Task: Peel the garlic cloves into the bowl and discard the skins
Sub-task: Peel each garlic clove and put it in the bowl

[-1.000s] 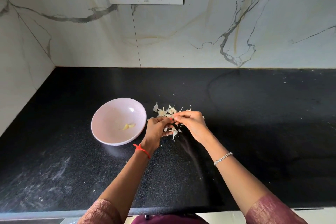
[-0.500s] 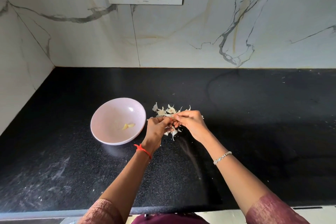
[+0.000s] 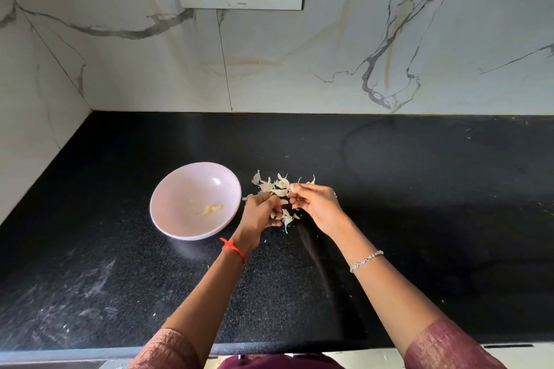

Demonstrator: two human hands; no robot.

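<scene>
My hands have parted | right hand (image 3: 316, 203) pinches a clove (image 3: 292, 188) | left hand (image 3: 259, 212) curled over skins (image 3: 269, 185), hold unclear | I'd strip cleanly, then drop it into the bowl (image 3: 186, 188), left.

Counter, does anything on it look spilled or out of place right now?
Yes: garlic skins lie scattered loose on the black counter just right of the bowl, not gathered up. Pale dusty smears mark the near-left counter. The bowl sits upright with peeled cloves inside.

Bright, sharp; edges bowed, perhaps wide-angle.
</scene>
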